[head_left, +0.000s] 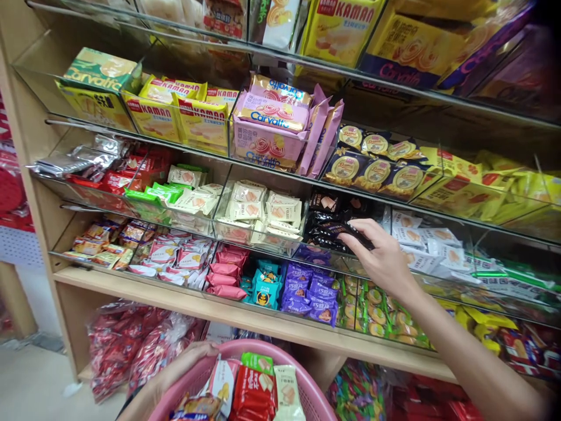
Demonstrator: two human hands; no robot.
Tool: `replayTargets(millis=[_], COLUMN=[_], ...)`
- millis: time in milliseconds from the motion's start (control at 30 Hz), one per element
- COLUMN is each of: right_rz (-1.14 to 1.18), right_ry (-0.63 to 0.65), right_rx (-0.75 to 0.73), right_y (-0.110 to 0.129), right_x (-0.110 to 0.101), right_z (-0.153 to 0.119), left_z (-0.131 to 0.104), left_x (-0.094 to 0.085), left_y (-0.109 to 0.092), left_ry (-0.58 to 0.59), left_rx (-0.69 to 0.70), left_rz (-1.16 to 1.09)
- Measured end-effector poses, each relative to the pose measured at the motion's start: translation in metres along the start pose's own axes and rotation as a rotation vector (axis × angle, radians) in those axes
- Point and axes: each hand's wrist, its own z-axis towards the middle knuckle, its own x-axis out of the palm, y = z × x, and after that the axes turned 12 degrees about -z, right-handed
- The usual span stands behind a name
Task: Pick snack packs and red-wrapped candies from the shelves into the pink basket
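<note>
My right hand [377, 248] reaches into a bin on the shelf, its thumb and fingers closed on a black snack packet [335, 228]. More black packets [326, 202] lie in the same bin, behind and under it. Low in the view, my left hand [193, 358] grips the rim of a pink plastic basket [313, 374], its fingertips partly out of sight. Inside the basket are a red packet [254, 393], a cream packet [288, 394], a green packet [258, 362], a white-and-pink packet [223, 383] and an orange-brown packet [197, 406].
Clear dividers split the tiered shelves into bins. Beside the black packets lie cream packets [246, 204] on the left and white packets [432, 240] on the right. Purple packets [309, 292] sit below. A wooden ledge [184, 298] runs above bagged red goods [118, 345].
</note>
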Motion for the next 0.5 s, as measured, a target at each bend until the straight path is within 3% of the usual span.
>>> replayTargets(millis=[100, 167, 233, 333, 433, 500], right_rz=[0.027, 0.112, 0.288, 0.651, 0.842, 0.888], right_ry=[-0.039, 0.009, 0.168, 0.531, 0.784, 0.865], right_rx=[0.038, 0.103, 0.242, 0.490, 0.588, 0.593], right_y=[0.015, 0.032, 0.054, 0.090, 0.123, 0.138], right_x=[-0.004, 0.000, 0.009, 0.033, 0.058, 0.071], right_z=[-0.011, -0.028, -0.052, -0.102, -0.153, -0.180], left_z=[-0.003, -0.006, -0.009, -0.011, -0.012, -0.012], left_x=[-0.001, 0.000, 0.001, 0.003, 0.006, 0.009], left_y=[0.003, 0.002, 0.001, 0.000, 0.000, -0.001], left_ry=[0.013, 0.018, 0.019, 0.023, 0.002, -0.013], left_rx=[0.087, 0.098, 0.116, 0.122, 0.093, 0.067], left_rz=[-0.042, -0.022, 0.005, -0.015, -0.041, -0.057])
